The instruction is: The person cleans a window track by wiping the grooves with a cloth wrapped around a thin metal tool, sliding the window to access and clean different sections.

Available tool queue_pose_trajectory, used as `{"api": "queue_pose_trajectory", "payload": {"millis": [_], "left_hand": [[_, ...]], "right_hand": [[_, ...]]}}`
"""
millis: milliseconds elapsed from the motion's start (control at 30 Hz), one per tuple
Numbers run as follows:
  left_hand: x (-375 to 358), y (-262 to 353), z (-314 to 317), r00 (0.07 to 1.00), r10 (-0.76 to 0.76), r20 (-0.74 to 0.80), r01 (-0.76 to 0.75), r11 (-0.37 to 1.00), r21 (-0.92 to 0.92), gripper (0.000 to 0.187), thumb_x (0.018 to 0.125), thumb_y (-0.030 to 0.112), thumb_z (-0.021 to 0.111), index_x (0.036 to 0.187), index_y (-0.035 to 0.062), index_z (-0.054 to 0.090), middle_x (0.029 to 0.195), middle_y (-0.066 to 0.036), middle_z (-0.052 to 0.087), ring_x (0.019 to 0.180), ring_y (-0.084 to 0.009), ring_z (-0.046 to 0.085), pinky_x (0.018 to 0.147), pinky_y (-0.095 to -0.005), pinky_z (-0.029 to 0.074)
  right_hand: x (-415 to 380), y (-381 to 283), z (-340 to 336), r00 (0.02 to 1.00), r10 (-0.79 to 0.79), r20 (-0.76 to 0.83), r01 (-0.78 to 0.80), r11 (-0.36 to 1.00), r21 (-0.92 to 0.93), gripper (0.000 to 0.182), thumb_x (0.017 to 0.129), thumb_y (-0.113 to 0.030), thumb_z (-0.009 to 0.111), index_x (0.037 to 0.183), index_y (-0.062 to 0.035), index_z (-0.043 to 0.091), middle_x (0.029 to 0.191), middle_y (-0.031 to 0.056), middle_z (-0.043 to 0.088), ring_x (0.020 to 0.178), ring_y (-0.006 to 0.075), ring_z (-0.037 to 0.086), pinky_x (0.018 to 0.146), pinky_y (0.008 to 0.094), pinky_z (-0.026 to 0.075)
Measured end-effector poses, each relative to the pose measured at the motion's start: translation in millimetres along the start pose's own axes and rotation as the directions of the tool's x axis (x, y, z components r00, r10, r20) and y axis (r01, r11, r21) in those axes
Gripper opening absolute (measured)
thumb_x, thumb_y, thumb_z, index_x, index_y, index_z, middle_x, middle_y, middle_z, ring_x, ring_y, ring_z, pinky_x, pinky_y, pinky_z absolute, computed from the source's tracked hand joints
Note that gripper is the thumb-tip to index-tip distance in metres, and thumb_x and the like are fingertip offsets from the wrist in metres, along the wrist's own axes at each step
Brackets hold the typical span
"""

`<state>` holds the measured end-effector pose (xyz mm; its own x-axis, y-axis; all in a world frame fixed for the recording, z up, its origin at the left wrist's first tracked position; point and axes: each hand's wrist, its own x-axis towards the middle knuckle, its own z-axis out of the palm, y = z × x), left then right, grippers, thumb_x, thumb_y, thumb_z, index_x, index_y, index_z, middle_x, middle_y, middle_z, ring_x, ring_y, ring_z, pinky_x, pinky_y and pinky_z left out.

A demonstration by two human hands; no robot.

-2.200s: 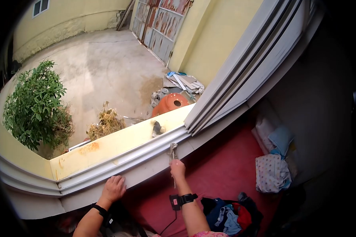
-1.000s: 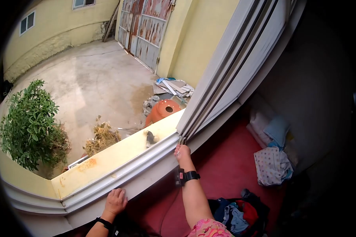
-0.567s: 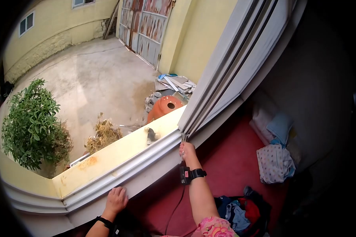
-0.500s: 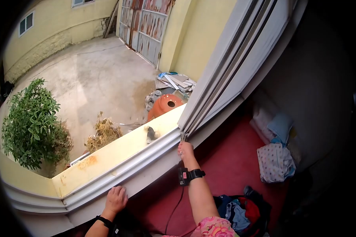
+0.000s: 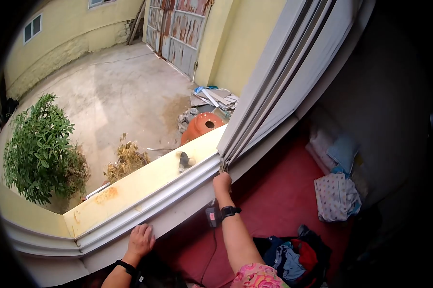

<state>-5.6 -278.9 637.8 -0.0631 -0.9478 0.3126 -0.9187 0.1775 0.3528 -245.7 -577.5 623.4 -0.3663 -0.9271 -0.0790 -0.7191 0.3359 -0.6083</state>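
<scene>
My left hand (image 5: 141, 239) rests on the inner edge of the white window sill (image 5: 173, 210), its fingers laid over the edge and nothing visible in them. Farther right, my right hand (image 5: 222, 184) is closed at the lower corner of the sliding window frame (image 5: 274, 79). Its fingers grip a small greyish thing (image 5: 223, 166) at the end of the sill track, too small to name. A black strap with a small box (image 5: 213, 217) and a cable is on my right wrist.
Outside are a green bush (image 5: 36, 149), a dry plant (image 5: 126, 161), an orange pot (image 5: 203, 126), a pipe fitting (image 5: 184, 161) on the ledge and a rusty gate (image 5: 178, 33). Inside, clothes (image 5: 289, 261) and a dotted bundle (image 5: 336, 197) lie on a red surface (image 5: 269, 192).
My right wrist has turned and shifted slightly left, with the wrist box moving left too. The back of the right hand now hides more of its fingers. My left hand has barely moved.
</scene>
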Motion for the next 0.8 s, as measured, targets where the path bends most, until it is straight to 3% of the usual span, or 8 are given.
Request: {"api": "queue_pose_trajectory", "payload": {"millis": [100,167,267,433,533,667,733,800], "left_hand": [[-1.0,-1.7,0.4,1.000,0.005,0.000,-0.005,1.000,-0.006,0.033,0.073,0.017,0.062,0.101,0.0031,0.055,0.100,-0.012,0.054,0.089,-0.0289,0.052,0.077,-0.0382,0.044],[-1.2,-3.0,0.4,1.000,0.003,0.002,-0.003,1.000,-0.019,0.033,0.073,0.017,0.062,0.102,0.0032,0.055,0.100,-0.012,0.054,0.089,-0.0287,0.052,0.077,-0.0381,0.044],[-2.5,0.9,-1.7,1.000,-0.005,0.011,0.006,1.000,-0.027,0.033,0.072,0.017,0.062,0.102,0.0034,0.055,0.099,-0.012,0.054,0.089,-0.0285,0.052,0.077,-0.0378,0.044],[0.3,-2.9,1.9,1.000,0.005,-0.014,-0.006,1.000,-0.020,0.033,0.072,0.017,0.062,0.102,0.0037,0.055,0.099,-0.011,0.054,0.090,-0.0283,0.052,0.077,-0.0374,0.044],[-2.0,-2.4,1.2,1.000,0.004,-0.007,-0.004,1.000,-0.028,0.033,0.072,0.017,0.062,0.101,0.0035,0.055,0.099,-0.012,0.053,0.090,-0.0282,0.052,0.077,-0.0373,0.044],[-0.3,-0.9,-0.6,1.000,0.000,-0.005,0.000,1.000,-0.028,0.032,0.073,0.017,0.062,0.101,0.0034,0.055,0.099,-0.012,0.053,0.090,-0.0282,0.052,0.077,-0.0370,0.044],[-0.2,-0.2,-0.4,1.000,0.000,-0.010,0.000,1.000,-0.031,0.032,0.073,0.017,0.062,0.101,0.0035,0.055,0.099,-0.012,0.053,0.090,-0.0281,0.052,0.077,-0.0369,0.043],[1.3,-1.2,-1.8,1.000,-0.005,-0.012,0.005,1.000,-0.030,0.032,0.072,0.017,0.062,0.101,0.0036,0.055,0.099,-0.011,0.053,0.089,-0.0280,0.052,0.076,-0.0368,0.043]], "right_hand": [[9.8,-2.3,-5.3,0.982,0.092,0.166,-0.132,0.958,0.255,0.021,0.085,-0.014,0.045,0.086,-0.0011,0.061,0.075,0.0194,0.059,0.063,0.0342,0.057,0.050,0.0395,0.044],[22.6,-10.9,-10.4,0.810,0.215,0.546,-0.584,0.380,0.717,0.020,0.086,-0.010,0.037,0.077,-0.0047,0.054,0.059,0.0048,0.052,0.044,0.0188,0.048,0.039,0.0313,0.034],[21.1,-18.0,-20.6,0.796,0.119,0.593,-0.605,0.145,0.783,0.016,0.084,-0.008,0.042,0.072,-0.0034,0.051,0.059,0.0029,0.045,0.043,0.0141,0.041,0.037,0.0249,0.029],[-3.7,4.2,21.7,0.994,0.064,0.093,-0.087,0.961,0.261,0.023,0.085,-0.015,0.044,0.075,-0.0049,0.063,0.072,0.0115,0.062,0.062,0.0236,0.059,0.050,0.0351,0.044],[7.2,23.1,43.9,0.975,-0.212,-0.071,0.187,0.948,-0.257,0.027,0.085,-0.017,0.043,0.077,-0.0076,0.066,0.076,0.0140,0.065,0.069,0.0261,0.062,0.056,0.0399,0.047],[41.0,26.5,19.9,0.764,0.204,0.611,-0.563,0.674,0.478,0.027,0.084,-0.019,0.045,0.079,-0.0027,0.065,0.076,0.0168,0.064,0.079,0.0318,0.064,0.066,0.0387,0.050],[14.3,13.3,3.4,0.996,-0.063,0.062,0.070,0.989,-0.130,0.023,0.084,-0.015,0.045,0.080,-0.0008,0.062,0.076,0.0181,0.063,0.076,0.0345,0.062,0.067,0.0418,0.049],[-8.8,8.6,-9.0,0.992,-0.062,0.111,0.083,0.979,-0.188,0.018,0.083,-0.012,0.047,0.081,0.0010,0.060,0.080,0.0196,0.063,0.079,0.0369,0.061,0.070,0.0428,0.049]]}}
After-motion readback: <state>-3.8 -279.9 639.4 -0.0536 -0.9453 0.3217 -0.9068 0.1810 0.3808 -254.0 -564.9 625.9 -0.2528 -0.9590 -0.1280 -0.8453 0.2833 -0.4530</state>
